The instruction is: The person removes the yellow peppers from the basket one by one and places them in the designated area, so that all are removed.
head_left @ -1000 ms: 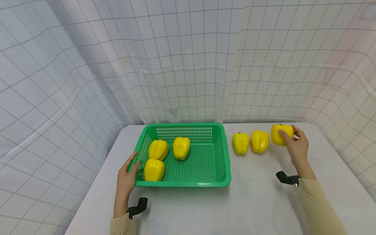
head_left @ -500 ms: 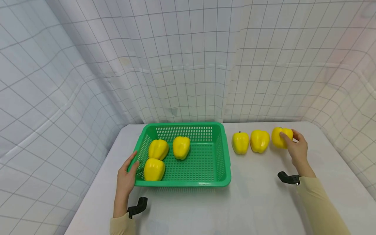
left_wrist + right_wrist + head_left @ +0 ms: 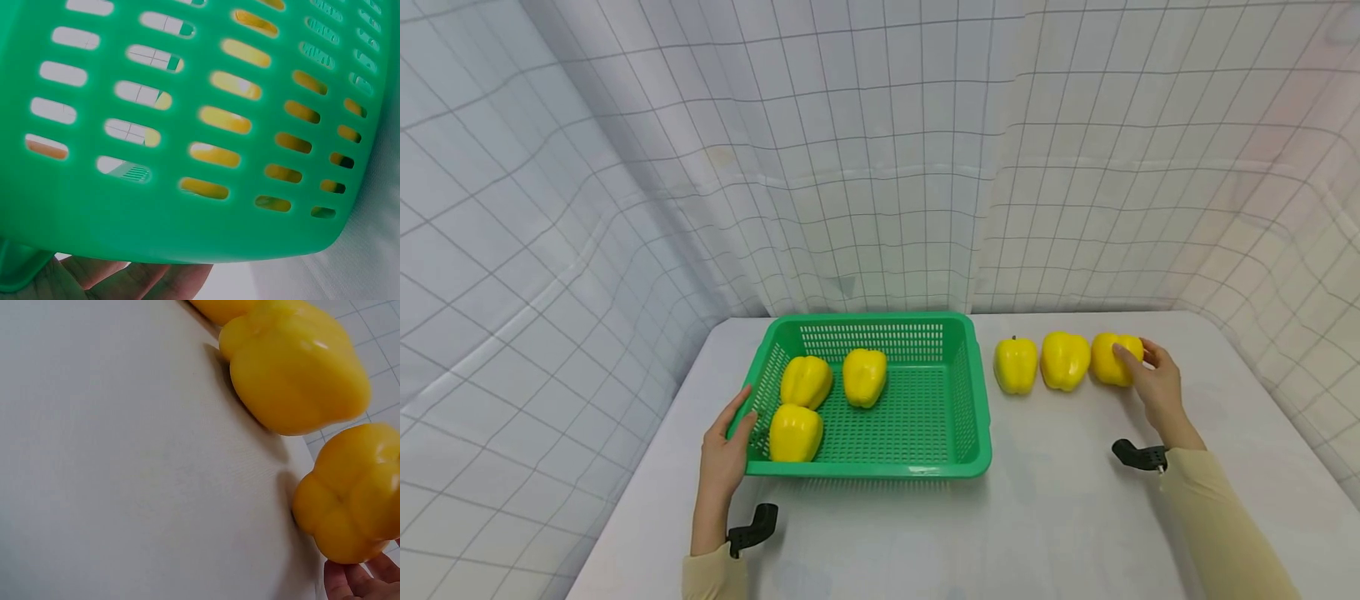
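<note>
At the right end of a row on the table, my right hand holds a yellow bell pepper between thumb and fingers. In the right wrist view the fingertips press against the lower side of that pepper, close over the white surface. Two more bell peppers, one right beside it and one with its stem up, stand to its left. My left hand grips the left side of a green plastic basket, thumb over the rim. Three yellow bell peppers lie in the basket's left and middle part.
A white table carries everything. Grid-patterned white curtains hang behind it and at both sides. The basket's right wall stands just left of the pepper row. A black wrist mount sits on each forearm.
My right hand has lowered the bell pepper toward the table, bringing it up against the row's other peppers. The left hand and the basket have stayed in place.
</note>
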`<state>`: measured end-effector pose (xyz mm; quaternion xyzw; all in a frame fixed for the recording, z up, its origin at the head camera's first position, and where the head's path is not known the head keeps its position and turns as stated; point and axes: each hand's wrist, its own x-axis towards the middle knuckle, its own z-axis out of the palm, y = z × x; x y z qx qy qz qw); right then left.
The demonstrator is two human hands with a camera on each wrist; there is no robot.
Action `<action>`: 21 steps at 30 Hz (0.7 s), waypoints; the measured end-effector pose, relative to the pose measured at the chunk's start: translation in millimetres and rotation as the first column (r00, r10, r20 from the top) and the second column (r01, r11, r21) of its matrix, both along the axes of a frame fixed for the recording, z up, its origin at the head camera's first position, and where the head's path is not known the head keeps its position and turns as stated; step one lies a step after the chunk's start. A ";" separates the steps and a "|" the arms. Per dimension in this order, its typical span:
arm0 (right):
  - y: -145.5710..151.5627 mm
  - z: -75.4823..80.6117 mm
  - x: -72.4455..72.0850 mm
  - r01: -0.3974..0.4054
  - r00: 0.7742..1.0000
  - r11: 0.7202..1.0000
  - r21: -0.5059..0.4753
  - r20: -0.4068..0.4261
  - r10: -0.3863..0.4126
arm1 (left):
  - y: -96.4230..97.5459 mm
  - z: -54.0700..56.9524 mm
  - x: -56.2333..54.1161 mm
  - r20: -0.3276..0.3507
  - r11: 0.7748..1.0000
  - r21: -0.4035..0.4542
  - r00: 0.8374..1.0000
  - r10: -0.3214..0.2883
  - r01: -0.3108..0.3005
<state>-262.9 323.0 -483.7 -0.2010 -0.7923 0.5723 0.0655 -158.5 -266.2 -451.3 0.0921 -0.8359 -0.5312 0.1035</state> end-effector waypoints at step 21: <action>7.4 1.0 -1.2 -0.130 0.990 0.991 0.016 0.056 0.129 | 0.5 -2.0 0.8 0.000 1.000 0.000 1.000 0.004 -0.004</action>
